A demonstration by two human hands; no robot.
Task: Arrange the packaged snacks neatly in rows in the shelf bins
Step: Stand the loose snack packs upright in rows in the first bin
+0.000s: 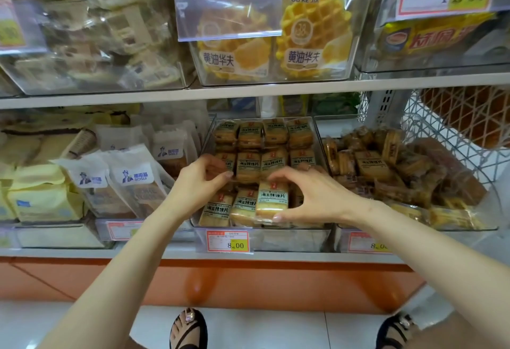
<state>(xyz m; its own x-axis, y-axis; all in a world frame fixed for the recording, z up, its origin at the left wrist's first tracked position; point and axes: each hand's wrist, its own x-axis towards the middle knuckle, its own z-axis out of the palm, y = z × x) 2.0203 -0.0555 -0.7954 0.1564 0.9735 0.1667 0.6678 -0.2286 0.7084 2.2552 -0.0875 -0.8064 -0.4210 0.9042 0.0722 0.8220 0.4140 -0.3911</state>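
1. While your right hand (pixel 311 197) clamps one clear-wrapped, golden-brown toast-slice packet (pixel 271 202) between thumb below and fingers above, that packet stands in the front row of the clear plastic shelf bin (pixel 289 238) at the centre of the frame.
2. Your left hand (pixel 201 183) is apart from the right, just up and left of it, with its fingers curled at the left end of the middle row. Whether it pinches a packet there or only steadies one cannot be told.
3. You look to be filling the front row: the two rows behind appear squared, and the held packet sits just right of two front neighbours.
4. Your next move calls for seating it upright, label forward, flush against its left neighbour, before letting go.
5. Right of centre, the second clear bin of jumbled brown packets (pixel 386 172) probably needs rows too.
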